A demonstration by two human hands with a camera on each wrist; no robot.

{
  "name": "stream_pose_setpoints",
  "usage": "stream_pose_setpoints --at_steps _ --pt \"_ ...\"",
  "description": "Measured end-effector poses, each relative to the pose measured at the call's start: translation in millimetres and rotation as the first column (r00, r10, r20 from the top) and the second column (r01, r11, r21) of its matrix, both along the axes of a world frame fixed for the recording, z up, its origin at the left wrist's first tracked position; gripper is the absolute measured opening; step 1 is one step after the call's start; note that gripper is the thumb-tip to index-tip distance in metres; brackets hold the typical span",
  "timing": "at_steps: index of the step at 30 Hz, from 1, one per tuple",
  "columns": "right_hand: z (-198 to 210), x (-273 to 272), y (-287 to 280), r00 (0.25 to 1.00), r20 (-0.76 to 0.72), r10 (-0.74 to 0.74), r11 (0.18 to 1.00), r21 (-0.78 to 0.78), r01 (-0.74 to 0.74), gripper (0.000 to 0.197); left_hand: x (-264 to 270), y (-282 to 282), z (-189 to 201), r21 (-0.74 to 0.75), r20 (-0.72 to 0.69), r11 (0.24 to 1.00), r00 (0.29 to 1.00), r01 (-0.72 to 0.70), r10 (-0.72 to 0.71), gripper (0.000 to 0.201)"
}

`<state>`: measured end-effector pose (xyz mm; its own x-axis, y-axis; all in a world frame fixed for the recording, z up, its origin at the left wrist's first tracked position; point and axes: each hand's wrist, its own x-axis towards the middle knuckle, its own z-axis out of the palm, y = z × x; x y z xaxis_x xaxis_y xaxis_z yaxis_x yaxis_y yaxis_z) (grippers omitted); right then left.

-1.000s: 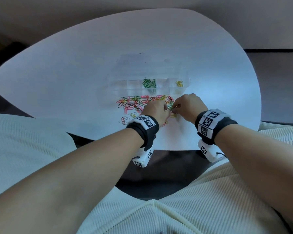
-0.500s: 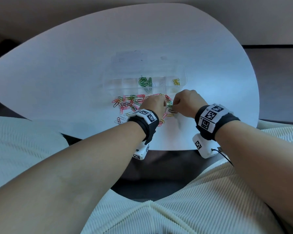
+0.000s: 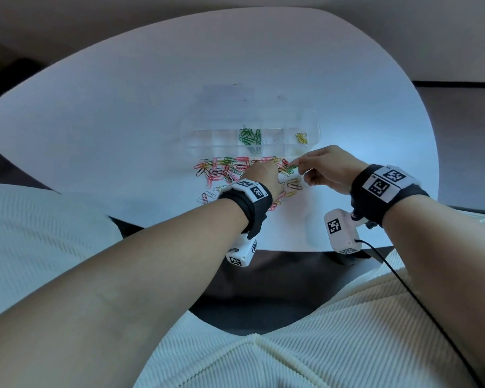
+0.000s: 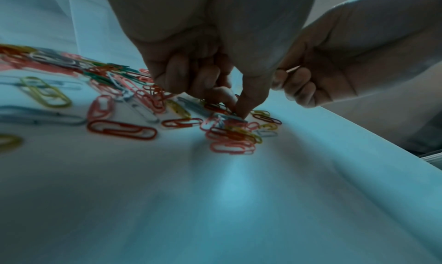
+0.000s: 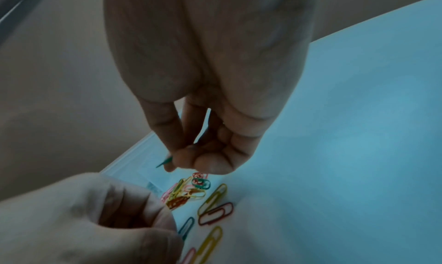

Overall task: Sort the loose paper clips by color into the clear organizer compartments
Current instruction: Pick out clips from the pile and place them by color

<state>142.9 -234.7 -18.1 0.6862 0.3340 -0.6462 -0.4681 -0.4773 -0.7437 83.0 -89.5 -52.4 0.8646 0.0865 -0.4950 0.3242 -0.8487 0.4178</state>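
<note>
- Two hands low over the white table [image 3: 123, 107], both at the right end of the loose clips [image 3: 224, 169], which lie scattered just in front of the clear organizer [image 3: 315, 127].
- Pinched between thumb and forefinger of the right hand [image 3: 328, 169]: one green clip [image 3: 293, 166], lifted off the table, with the other fingers curled under the palm.
- Sticking out of that pinch toward the left hand, so long axis roughly along the front wall of the organizer (in the right wrist view only a short green tip is visible).
- Left hand [image 3: 263, 177] down on the heap, fingers curled, thumb and forefinger tips meeting on a clip there; colour of that clip not possible to tell.
- Already in the organizer: green clips [image 3: 249, 135] in a middle compartment of the front row, yellow clips [image 3: 301, 138] in the rightmost one.
- Deciding relation for the next move, as a judgement: green compartment farther from the body and to the left of the right fingertips, just across the front wall.
- Left hand about as near to it, perhaps nearer, but busy; probably better to carry with the right, over the left knuckles.
- Best to turn the clip tip down before letting go, to avoid landing in a neighbour compartment.
</note>
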Motion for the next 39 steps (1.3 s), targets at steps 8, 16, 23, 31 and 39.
stream_pose_setpoints --at_steps 8,16,23,31,39 --pt "1.7 4.9 -2.1 0.951 -0.180 -0.253 0.956 0.104 0.274 0.017 -6.7 1.7 -1.6 0.010 0.025 1.000 1.000 0.011 -0.011 0.020" --pt "-13.3 -3.7 12.6 0.871 0.369 0.323 0.866 -0.486 -0.115 0.032 -22.9 24.1 -9.6 -0.008 0.168 1.000 0.985 -0.021 0.022 0.007" --pt "-24.5 -16.0 13.8 0.764 0.435 0.477 0.750 -0.654 -0.096 0.012 -19.5 28.7 -11.1 0.025 0.253 0.999 0.967 0.025 -0.030 0.024" --pt "-21.4 -17.4 18.2 0.759 0.395 0.518 0.688 -0.719 -0.095 0.016 -7.4 23.6 -6.4 0.132 0.227 0.987 0.966 0.095 -0.124 0.022" --pt "-21.7 -12.4 16.3 0.760 0.408 0.506 0.690 -0.720 -0.073 0.013 -5.1 21.0 -2.8 0.162 0.186 0.981 0.973 0.108 -0.138 0.012"
